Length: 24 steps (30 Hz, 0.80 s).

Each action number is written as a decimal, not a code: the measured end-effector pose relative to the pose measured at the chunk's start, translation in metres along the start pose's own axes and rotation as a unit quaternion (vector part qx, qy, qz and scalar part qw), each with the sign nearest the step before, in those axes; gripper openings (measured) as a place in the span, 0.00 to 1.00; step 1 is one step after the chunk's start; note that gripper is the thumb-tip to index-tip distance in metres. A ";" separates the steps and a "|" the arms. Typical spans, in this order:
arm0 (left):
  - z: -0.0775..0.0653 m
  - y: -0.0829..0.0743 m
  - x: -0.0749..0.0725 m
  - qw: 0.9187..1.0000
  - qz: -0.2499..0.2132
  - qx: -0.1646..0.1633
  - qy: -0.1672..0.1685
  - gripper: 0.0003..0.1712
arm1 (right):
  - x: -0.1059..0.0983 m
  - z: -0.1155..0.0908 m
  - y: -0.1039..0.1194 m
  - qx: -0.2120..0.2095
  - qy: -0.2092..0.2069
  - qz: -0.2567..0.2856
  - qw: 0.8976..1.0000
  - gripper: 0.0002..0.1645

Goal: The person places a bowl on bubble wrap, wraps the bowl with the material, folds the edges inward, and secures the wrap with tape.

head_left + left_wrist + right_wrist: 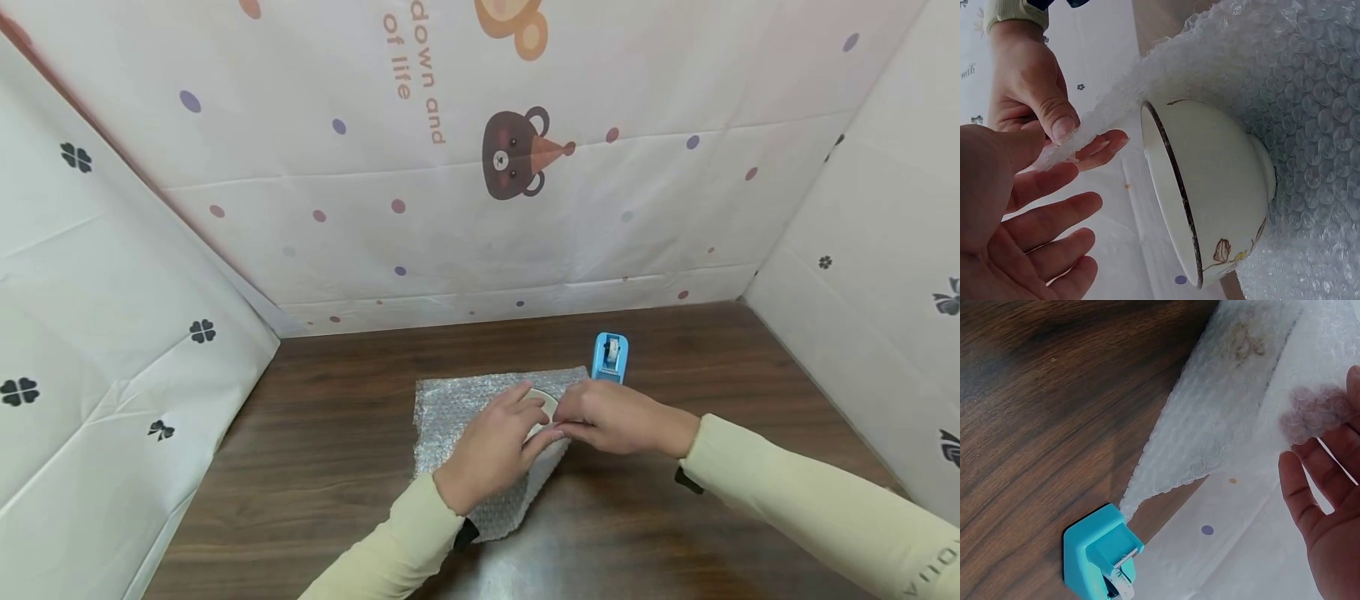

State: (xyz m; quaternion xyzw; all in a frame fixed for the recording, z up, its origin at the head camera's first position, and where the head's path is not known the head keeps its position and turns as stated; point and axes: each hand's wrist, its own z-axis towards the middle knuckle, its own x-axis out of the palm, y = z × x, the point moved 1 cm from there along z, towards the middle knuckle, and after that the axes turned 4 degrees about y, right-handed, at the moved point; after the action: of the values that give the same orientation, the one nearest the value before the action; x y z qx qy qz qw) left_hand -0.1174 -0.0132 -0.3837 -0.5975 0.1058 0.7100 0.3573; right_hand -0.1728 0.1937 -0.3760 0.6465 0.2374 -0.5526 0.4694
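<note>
A cream bowl (1216, 169) with a dark rim and a brown leaf pattern sits on a sheet of bubble wrap (450, 408). In the head view the hands partly cover the bowl. My right hand (626, 417) pinches a raised edge of the wrap beside the bowl's rim, some fingers showing through the sheet in the right wrist view. Close against it, my left hand (487, 446) holds the tip of that same edge between thumb and forefinger. Its other fingers are spread loosely over the bowl's mouth.
A blue tape dispenser (611, 357) stands just behind the right hand, near a corner of the wrap. The dark wooden tabletop (315, 467) is bounded by a patterned sheet (450, 242) at the back and white sheets on both sides.
</note>
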 end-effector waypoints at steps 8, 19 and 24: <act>-0.002 0.002 0.001 0.999 -0.018 0.015 -0.037 0.13 | 0.002 0.000 0.007 -0.003 -0.014 -0.002 1.000 0.06; -0.011 0.011 0.012 0.997 -0.022 -0.025 -0.074 0.11 | 0.011 -0.009 0.000 0.043 -0.011 -0.019 0.999 0.07; -0.018 0.016 0.018 0.996 -0.004 -0.045 -0.080 0.11 | 0.014 -0.012 0.000 0.063 -0.006 -0.015 0.998 0.11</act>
State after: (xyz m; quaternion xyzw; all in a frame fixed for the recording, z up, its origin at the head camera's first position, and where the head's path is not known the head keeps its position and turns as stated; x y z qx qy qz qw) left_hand -0.1141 -0.0281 -0.4097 -0.5550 0.0422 0.7578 0.3403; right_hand -0.1632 0.2017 -0.3900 0.6673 0.2093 -0.5777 0.4209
